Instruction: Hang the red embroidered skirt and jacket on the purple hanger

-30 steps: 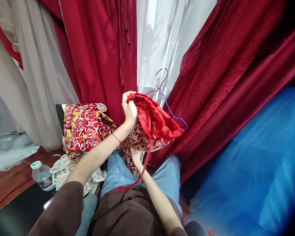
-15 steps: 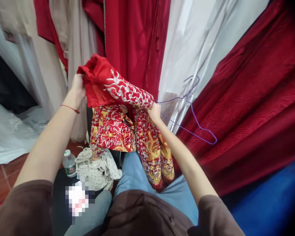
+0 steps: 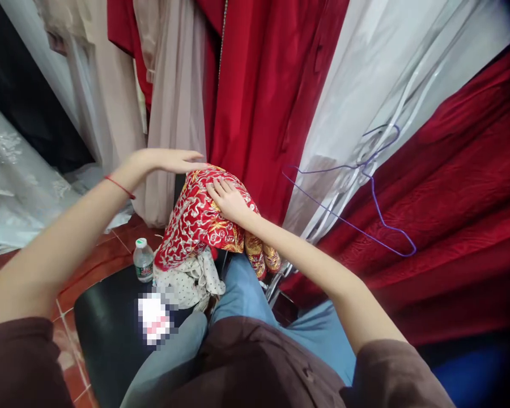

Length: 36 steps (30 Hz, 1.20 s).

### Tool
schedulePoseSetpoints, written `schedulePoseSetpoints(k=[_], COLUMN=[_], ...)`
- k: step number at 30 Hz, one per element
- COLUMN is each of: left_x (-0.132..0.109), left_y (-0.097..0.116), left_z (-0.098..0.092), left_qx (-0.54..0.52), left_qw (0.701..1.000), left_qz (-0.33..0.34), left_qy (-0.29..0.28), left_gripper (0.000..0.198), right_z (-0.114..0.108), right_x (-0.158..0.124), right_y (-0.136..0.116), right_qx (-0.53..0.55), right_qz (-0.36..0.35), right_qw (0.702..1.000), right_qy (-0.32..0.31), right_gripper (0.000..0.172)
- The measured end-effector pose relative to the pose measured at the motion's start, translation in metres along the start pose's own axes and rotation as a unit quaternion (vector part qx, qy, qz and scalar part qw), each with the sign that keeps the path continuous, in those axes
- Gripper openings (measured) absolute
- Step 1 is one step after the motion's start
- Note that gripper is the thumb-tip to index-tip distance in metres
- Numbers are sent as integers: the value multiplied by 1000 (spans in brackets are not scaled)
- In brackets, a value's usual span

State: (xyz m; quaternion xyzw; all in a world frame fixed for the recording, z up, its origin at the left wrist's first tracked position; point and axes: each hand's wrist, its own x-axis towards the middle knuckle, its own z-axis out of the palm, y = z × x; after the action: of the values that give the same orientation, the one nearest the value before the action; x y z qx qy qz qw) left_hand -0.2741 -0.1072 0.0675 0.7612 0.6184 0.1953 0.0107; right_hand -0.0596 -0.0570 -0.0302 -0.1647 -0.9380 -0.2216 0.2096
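A red garment with silver and gold embroidery point(image 3: 191, 215) lies bunched in front of me, partly over a cream dotted cloth point(image 3: 191, 277). My right hand point(image 3: 229, 199) rests flat on top of it, fingers spread. At its far upper edge is my left hand point(image 3: 176, 160), fingers stretched out; whether it touches the fabric I cannot tell. Gold-embroidered ends of the garment point(image 3: 261, 255) hang beside my knee on the right. What supports the garment is mostly hidden beneath it.
A purple wire hanger point(image 3: 344, 218) hangs at right before red patterned fabric point(image 3: 459, 187). Long red point(image 3: 267, 85), beige and white garments hang behind. To the left, a plastic bottle point(image 3: 144, 262) stands by a black chair seat point(image 3: 106, 317) with a blurred white item on it.
The raised part of the red garment, stretched between both hands before, now lies folded down. Both hands have let go of it, the right now flat on top. The view has shifted somewhat.
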Motion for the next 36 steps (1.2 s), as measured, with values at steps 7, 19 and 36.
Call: schedulePoseSetpoints(k=[7, 19, 36], left_x=[70, 83, 79], left_y=[24, 12, 12], left_z=[92, 94, 115], left_qx=[18, 48, 30], left_qw=[997, 952, 936], left_qz=[63, -272, -257], left_qy=[49, 135, 237], left_gripper=[55, 69, 59], right_z=[5, 39, 129], right_x=[-12, -106, -175], right_y=[2, 33, -33], right_qx=[-34, 108, 335], right_qz=[3, 208, 442], right_qw=[999, 954, 809], right_qy=[8, 187, 194], right_gripper=[51, 68, 47])
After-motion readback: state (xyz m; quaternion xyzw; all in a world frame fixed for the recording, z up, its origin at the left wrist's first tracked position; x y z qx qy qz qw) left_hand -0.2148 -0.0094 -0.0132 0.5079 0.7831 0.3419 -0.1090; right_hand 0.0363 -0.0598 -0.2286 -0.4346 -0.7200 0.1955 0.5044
